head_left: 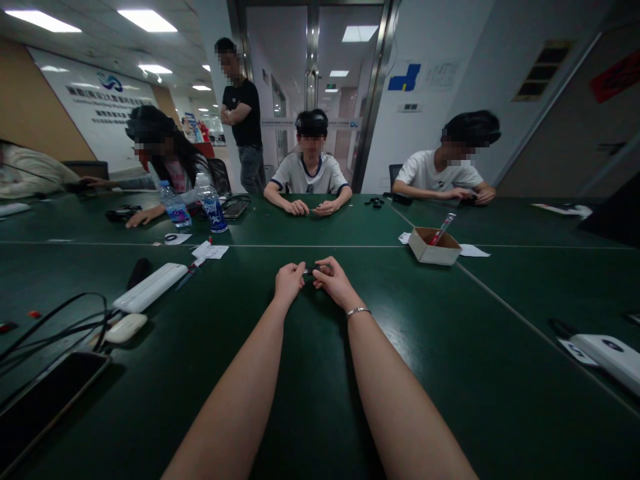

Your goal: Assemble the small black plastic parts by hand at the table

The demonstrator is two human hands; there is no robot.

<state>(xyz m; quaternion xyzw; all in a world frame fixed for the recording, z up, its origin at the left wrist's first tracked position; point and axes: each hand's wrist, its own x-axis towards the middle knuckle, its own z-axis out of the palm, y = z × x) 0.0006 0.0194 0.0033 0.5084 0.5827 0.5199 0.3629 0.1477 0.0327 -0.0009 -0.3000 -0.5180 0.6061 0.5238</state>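
My left hand [289, 281] and my right hand [334, 281] meet above the dark green table [320, 373], a little in front of me. Both are closed in a pinch on the ends of a small dark object [313, 270] held between them; it is too small to name. A thin silver bracelet [359, 311] sits on my right wrist. Both forearms stretch out over the table.
A small cardboard box [433, 246] with a red-tipped tube stands to the right. At the left lie a white power bank [150, 287], cables [60, 327], a phone [45, 400] and two water bottles [212, 207]. Another white device [613, 353] is at far right. Several people sit opposite.
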